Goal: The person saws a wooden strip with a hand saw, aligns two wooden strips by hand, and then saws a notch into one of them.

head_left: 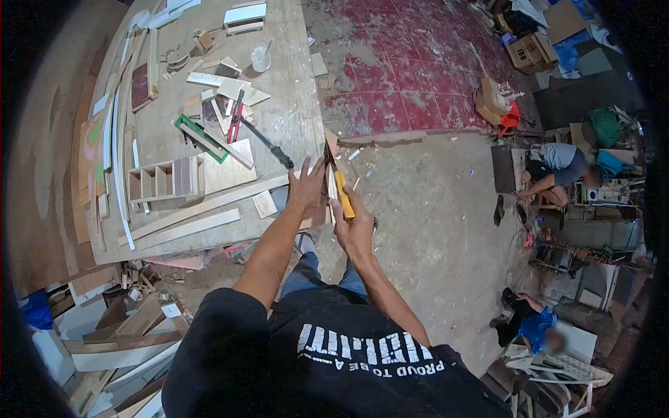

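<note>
The right hand (pixel 357 233) is gripping a yellow-handled tool (pixel 343 196), with its fingers wrapped closed around the handle. The dark blade is pointing up and away from the body, and whether it is a saw or a chisel cannot be told at this size. The left hand (pixel 306 187) is lying flat with its fingers spread wide. It is bracing a narrow wooden piece (pixel 330 187) against the near corner of the workbench (pixel 293 83). The piece is sitting between the two hands, just beside the blade.

Hazard, as judged from this position: the spread fingers are resting close to the blade line. A slip or a jammed stroke could drive the edge into the bracing hand. The piece is overhanging the bench corner and no clamp is showing, so it could twist or drop under load.

Further out, long wooden strips (pixel 202 209), a small wooden shelf unit (pixel 164 181) and a black-handled tool (pixel 272 148) are lying on the bench. Offcuts are cluttering the floor below and could upset footing. Two other people (pixel 557 167) are working low on the floor, well apart to the right.
</note>
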Demonstrator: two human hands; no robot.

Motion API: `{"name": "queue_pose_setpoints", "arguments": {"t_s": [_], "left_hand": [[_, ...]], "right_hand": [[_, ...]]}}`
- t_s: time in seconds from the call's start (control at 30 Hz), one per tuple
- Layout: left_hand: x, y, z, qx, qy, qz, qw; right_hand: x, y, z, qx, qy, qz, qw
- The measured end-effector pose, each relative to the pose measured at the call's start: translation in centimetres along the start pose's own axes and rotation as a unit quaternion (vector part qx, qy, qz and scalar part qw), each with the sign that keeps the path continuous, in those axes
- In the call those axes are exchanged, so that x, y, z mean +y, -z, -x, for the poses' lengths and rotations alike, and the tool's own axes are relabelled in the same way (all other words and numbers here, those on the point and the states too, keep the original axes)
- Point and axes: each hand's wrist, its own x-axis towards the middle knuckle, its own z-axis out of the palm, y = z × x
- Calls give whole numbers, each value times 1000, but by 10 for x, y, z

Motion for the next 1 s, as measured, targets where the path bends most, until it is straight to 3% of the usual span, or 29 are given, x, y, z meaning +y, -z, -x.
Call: {"name": "queue_pose_setpoints", "arguments": {"t_s": [0.17, 0.3, 0.43, 0.47, 0.5, 0.57, 0.6, 0.7, 0.8, 0.9, 0.97, 1.0], "left_hand": [[0, 12, 1, -22, -2, 64, 998], [2, 5, 3, -4, 0, 54, 999], [1, 14, 2, 1, 2, 32, 999], [3, 17, 6, -3, 2, 53, 999], [2, 19, 4, 4, 3, 50, 999], [1, 15, 3, -15, 4, 39, 999], [1, 8, 0, 2, 1, 11, 1000], [-1, 6, 0, 1, 0, 8, 1000], [3, 21, 3, -27, 3, 54, 998], [9, 33, 9, -22, 16, 86, 996], [7, 32, 4, -27, 18, 64, 997], [9, 28, 5, -35, 19, 41, 998]], "right_hand": [[1, 14, 31, 5, -10, -38, 999], [18, -3, -8, 15, -22, -38, 999], [9, 10, 21, 35, 24, -28, 999], [-6, 18, 32, 21, -24, -58, 998], [2, 14, 23, 22, -17, -60, 998], [21, 1, 6, 79, 100, 6, 992], [15, -3, -10, 25, -37, -24, 999], [13, -14, -41, 17, -14, -21, 1000], [15, 3, 9, 23, -9, -20, 1000], [2, 14, 13, 0, -70, -63, 996], [34, -7, -19, 30, 51, 12, 998], [34, -15, -36, 18, -1, -12, 1000]]}}
